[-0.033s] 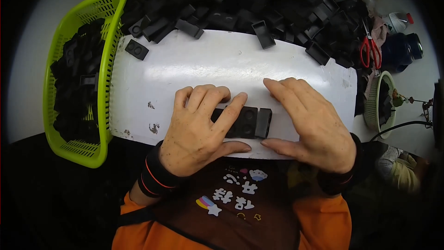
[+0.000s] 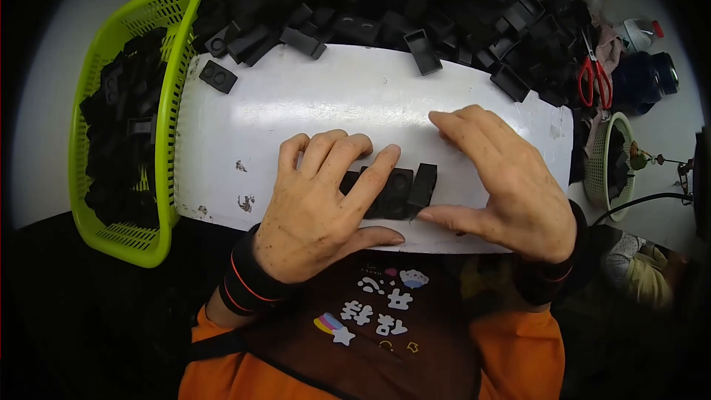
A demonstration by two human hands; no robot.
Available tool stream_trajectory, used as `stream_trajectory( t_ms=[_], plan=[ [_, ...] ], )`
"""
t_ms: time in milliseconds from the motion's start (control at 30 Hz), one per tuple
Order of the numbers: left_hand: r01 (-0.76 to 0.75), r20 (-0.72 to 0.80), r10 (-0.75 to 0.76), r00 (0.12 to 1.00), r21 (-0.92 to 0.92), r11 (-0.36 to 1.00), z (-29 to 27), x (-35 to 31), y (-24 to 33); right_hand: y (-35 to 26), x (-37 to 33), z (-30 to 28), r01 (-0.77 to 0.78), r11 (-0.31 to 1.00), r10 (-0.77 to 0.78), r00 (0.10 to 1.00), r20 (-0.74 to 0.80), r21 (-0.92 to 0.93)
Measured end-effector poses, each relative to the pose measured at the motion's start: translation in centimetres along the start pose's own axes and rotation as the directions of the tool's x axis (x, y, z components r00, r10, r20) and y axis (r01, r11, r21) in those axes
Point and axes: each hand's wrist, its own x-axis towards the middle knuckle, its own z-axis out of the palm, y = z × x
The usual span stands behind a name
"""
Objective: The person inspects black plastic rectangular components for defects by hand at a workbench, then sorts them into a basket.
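Note:
On the white board (image 2: 326,96) lies a short row of small black rectangular blocks (image 2: 398,191) with round marks on their faces. My left hand (image 2: 315,200) spreads over the row's left part. Its index finger crosses above the blocks and its thumb lies along their near side, so part of the row is hidden. At the row's right end one block (image 2: 423,185) sits slightly turned and higher than the others. My right hand (image 2: 511,185) is open beside it, the thumb tip close to its near end and the fingers raised apart beyond it.
A green basket (image 2: 172,104) of black blocks stands left. A big heap of blocks (image 2: 355,26) covers the back, and a loose block (image 2: 218,77) lies near the basket. Right are red-handled scissors (image 2: 595,81), a dark blue jar (image 2: 643,81) and a pale basket (image 2: 626,130).
My right hand has shifted slightly right and up, its fingers lifting away. The right-end block has tilted and moved slightly toward the far side. My left hand stays nearly in place.

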Motion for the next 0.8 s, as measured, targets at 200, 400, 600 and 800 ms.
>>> stream_trajectory(
  t_ms=[200, 400, 600, 800],
  plan=[
    [-0.059, -0.037, 0.061, 0.997, 0.051, 0.997, 0.6, 1.3, -0.4, 2.6, 4.1, 0.9, -0.072, 0.996, 0.069, 0.996, -0.064, -0.050],
    [-0.088, -0.169, 0.074, 0.983, -0.080, 0.993, 1.1, 1.9, 0.1, 3.0, 2.7, 1.2, -0.047, 0.935, 0.040, 0.999, 0.025, 0.351],
    [-0.038, -0.561, -0.070, 0.825, -0.179, 0.983, -2.7, -1.9, -1.6, 3.9, 4.2, 1.3, -0.062, 0.995, 0.025, 0.908, -0.417, -0.076],
    [0.207, -0.483, -0.186, 0.856, -0.011, 0.978, -0.5, -7.7, -3.2, 3.0, 6.8, 3.4, -0.159, 0.930, 0.028, 0.929, -0.370, -0.330]
  ],
)
